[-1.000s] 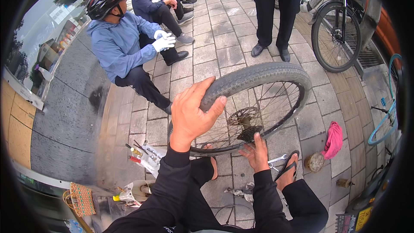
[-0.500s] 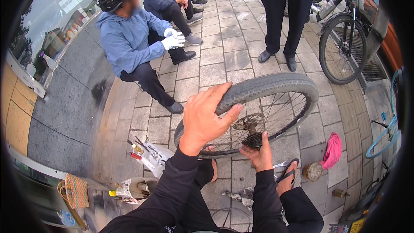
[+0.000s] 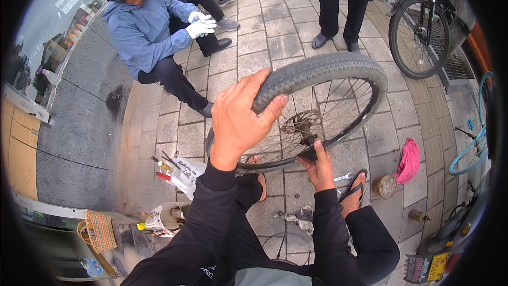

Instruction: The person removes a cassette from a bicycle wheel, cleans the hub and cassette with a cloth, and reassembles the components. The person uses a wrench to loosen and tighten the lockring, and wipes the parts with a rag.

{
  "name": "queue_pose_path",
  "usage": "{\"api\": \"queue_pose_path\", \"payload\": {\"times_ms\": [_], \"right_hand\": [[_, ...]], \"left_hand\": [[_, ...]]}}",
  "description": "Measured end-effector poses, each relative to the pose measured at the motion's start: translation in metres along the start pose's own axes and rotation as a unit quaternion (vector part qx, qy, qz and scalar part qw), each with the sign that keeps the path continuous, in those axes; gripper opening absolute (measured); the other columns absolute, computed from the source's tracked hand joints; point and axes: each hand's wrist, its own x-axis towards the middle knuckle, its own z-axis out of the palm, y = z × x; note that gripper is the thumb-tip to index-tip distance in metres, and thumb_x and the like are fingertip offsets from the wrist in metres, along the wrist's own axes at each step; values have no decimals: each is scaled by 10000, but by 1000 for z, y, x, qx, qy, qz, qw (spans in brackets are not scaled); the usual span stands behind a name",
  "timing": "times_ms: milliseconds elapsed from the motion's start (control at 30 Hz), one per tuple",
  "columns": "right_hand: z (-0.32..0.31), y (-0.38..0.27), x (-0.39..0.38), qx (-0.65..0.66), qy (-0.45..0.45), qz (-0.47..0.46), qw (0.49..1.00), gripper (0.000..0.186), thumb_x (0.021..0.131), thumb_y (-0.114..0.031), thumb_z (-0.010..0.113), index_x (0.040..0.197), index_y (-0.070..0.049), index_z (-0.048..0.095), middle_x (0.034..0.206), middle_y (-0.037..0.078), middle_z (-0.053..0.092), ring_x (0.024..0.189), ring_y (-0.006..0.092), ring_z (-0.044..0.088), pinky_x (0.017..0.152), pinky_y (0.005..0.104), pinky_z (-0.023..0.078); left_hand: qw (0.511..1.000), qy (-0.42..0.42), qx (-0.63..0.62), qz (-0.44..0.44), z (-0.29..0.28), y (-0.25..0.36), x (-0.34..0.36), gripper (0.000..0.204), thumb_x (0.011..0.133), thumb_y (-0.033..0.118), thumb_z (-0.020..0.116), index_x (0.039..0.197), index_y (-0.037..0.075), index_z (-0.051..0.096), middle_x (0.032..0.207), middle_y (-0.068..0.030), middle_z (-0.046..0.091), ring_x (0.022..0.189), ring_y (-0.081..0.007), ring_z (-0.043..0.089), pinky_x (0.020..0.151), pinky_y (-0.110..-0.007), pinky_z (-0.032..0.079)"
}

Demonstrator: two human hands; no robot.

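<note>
A bicycle wheel with a worn grey knobbly tyre (image 3: 330, 69) is held tilted in front of me, above the paving. My left hand (image 3: 238, 119) grips the tyre's left side, fingers over the tread and thumb on the inner side. At the wheel's near side, my right hand (image 3: 318, 170) holds the dark sprocket cluster (image 3: 309, 153) by the hub, with its thumb up and its fingers partly hidden below. A brake disc (image 3: 299, 123) shows on the hub's far side, among thin spokes.
Tools on a white plastic sheet (image 3: 186, 172) lie left of my feet. A wrench (image 3: 343, 177), a round tin (image 3: 384, 186) and a pink cloth (image 3: 408, 160) lie to the right. A seated person in white gloves (image 3: 201, 25) and a standing person (image 3: 338, 8) are ahead, near a parked bicycle (image 3: 420, 32).
The wheel has tilted, and its disc shows more fully. My right thumb has come over the sprocket cluster, while my left hand keeps its hold. The view has dipped slightly.
</note>
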Motion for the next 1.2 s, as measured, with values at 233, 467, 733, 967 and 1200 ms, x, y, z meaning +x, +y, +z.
{"api": "queue_pose_path", "payload": {"times_ms": [233,467,733,967,1200], "right_hand": [[-15,18,11,-140,50,-137,979,1032,863,-327,928,1576,110,323,1438,194,583,1264,247,617,1006,376,555],[-21,20,0,-184,38,-187,964,1138,832,-278,954,1613,142,239,1525,236,506,1411,272,493,1193,361,391],[-31,25,-14,-188,23,-270,944,1204,776,-76,970,1643,103,154,1636,223,354,1460,284,432,1215,397,388],[-32,28,-16,-166,27,-243,955,1211,780,-92,971,1643,109,146,1638,228,350,1467,295,425,1227,401,371],[-33,32,-5,-279,68,-280,916,1281,731,-297,1021,1625,139,214,1627,274,377,1487,318,417,1237,403,351]], "left_hand": [[986,-42,-127,-95,13,2,-7,535,941,363,858,1351,51,715,1136,-73,778,990,-140,711,899,-281,547],[996,16,-81,20,22,3,-8,544,892,255,877,1310,-40,689,1103,-186,767,995,-252,749,902,-346,573],[986,48,-144,75,28,20,-17,563,883,246,884,1298,-75,680,1140,-215,743,1024,-271,734,923,-354,564],[992,47,-103,58,28,33,-21,586,884,241,889,1316,-85,663,1139,-197,734,1021,-251,716,922,-348,556],[988,53,-137,54,37,21,-22,582,904,226,876,1343,-77,645,1161,-169,727,1030,-224,706,923,-330,551]]}}
